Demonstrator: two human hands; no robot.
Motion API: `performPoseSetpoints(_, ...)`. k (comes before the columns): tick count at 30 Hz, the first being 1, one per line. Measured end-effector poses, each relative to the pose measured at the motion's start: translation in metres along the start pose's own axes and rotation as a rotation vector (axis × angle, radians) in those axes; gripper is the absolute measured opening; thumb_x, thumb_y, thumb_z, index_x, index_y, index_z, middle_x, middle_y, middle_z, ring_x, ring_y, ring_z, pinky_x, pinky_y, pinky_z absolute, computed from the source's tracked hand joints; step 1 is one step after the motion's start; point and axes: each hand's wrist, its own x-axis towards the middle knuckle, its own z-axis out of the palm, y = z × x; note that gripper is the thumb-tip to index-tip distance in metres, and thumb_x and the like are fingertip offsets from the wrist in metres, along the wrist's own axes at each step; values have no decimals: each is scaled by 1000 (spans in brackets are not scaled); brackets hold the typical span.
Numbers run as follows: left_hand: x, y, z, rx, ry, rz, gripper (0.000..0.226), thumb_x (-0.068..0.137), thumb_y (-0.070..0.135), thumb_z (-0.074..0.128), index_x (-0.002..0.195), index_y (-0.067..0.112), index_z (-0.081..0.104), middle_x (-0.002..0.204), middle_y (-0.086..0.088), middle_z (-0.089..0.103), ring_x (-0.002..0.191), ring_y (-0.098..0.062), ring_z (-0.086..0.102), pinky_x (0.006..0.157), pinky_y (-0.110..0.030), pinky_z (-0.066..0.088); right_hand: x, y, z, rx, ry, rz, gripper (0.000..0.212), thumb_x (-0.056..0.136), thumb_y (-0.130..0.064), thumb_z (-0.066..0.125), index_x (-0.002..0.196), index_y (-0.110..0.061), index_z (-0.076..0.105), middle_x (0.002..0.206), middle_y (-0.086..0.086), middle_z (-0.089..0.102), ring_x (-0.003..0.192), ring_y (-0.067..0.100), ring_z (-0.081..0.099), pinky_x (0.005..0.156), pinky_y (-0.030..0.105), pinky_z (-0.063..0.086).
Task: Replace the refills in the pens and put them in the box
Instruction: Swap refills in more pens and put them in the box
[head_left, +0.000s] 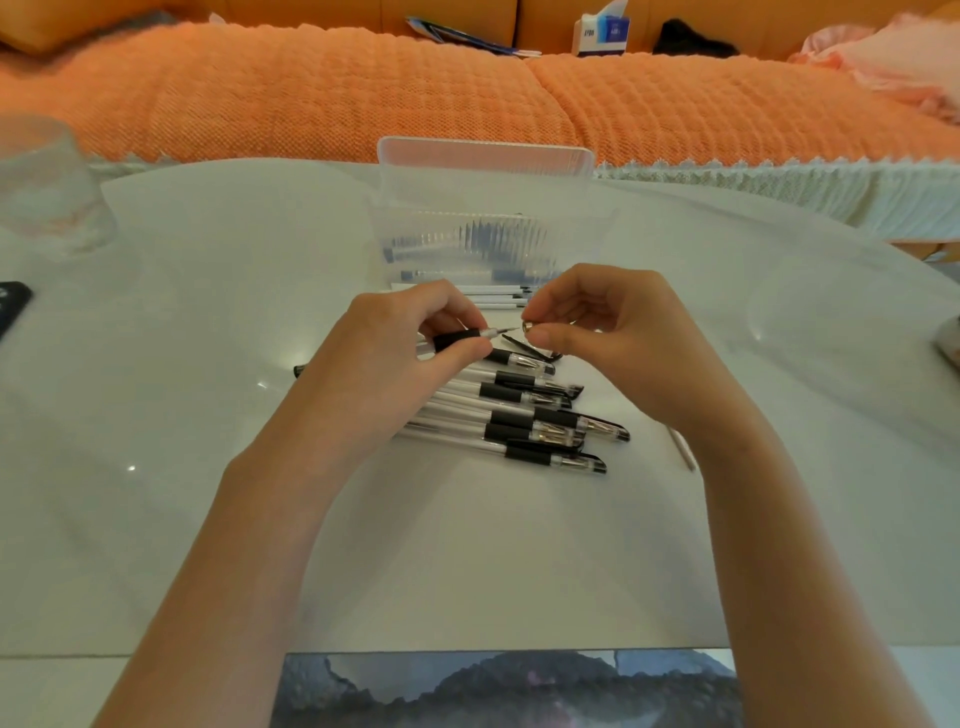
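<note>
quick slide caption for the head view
Left hand holds a pen while right hand pinches a small metal tip beside it, over a pile of pens, clear box behind.

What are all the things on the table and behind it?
table: one, white, fills the middle
pen: one, clear with black grip, held above the pile
metal tip: one, silvery, held at the pen's point
pile of pens: about seven, clear and black, on the table
box: one, clear, lid up, behind the pile, pens inside
refills: a few, white, between pile and box
glass: one, clear, far left
phone: one, black, left edge, mostly cut off
sofa cover: orange, behind the table
tissue box: one, white and blue, far back
left hand: grips the pen
right hand: pinches the metal tip
</note>
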Motion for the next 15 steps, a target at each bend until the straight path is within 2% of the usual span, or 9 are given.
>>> performPoseSetpoints(5, 1, 0, 1, 3, 6, 6, 9, 81, 32, 69, 89, 30, 66, 79, 16, 65, 82, 9, 56, 66, 2, 34, 0, 0, 3, -16, -8, -1, 11, 80, -12, 73, 84, -21, 69, 82, -5, 70, 78, 9, 65, 74, 19, 52)
performPoseSetpoints(11, 1, 2, 3, -7, -12, 25, 10, 82, 31, 69, 90, 28, 66, 81, 15, 67, 84, 5, 58, 72, -1, 40, 0, -5, 9, -66, -54, 0, 3, 84, -19, 68, 86, -20, 70, 77, -6, 70, 71, 3, 61, 71, 24, 50)
performPoseSetpoints(15, 1, 1, 3, -7, -1, 25, 14, 81, 31, 70, 93, 29, 63, 81, 17, 66, 85, 6, 58, 75, -7, 44, 0, -4, 12, -86, -86, 33, 16, 92, -25, 57, 88, -16, 70, 73, -8, 69, 65, 1, 59, 71, 27, 51)
